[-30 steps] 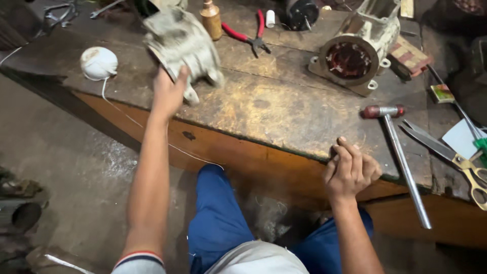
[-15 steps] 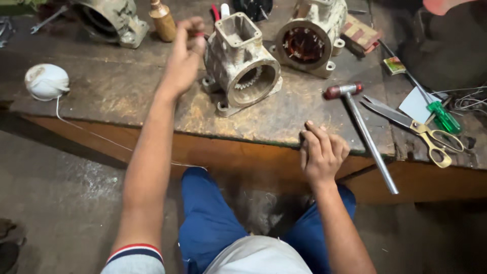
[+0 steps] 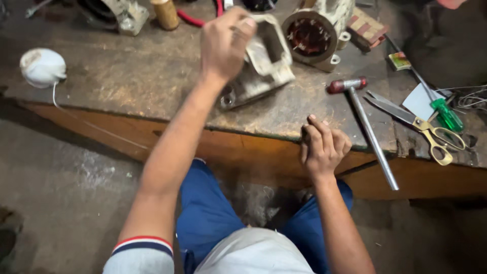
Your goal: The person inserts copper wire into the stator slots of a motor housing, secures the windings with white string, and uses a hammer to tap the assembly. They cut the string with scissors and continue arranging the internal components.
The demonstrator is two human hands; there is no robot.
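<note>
My left hand (image 3: 224,44) grips the top of a pale metal motor housing (image 3: 264,66), which lies tilted on the worn wooden workbench (image 3: 137,86). The housing is blurred by motion. At the bench's front edge my right hand (image 3: 322,147) rests with its fingers curled, and I cannot see anything held in it. A second motor housing (image 3: 312,35) with copper windings inside stands just behind the first.
A hammer (image 3: 365,127) with a red head lies right of my right hand, its handle overhanging the edge. Gold-handled scissors (image 3: 421,124) and a green screwdriver (image 3: 446,114) lie further right. A white ball of string (image 3: 42,67) sits at the left. Another housing (image 3: 114,12) and red-handled pliers lie at the back.
My left hand has dragged the pale motor housing from the back left toward the middle of the bench and tipped it. My right hand has stayed at the bench edge.
</note>
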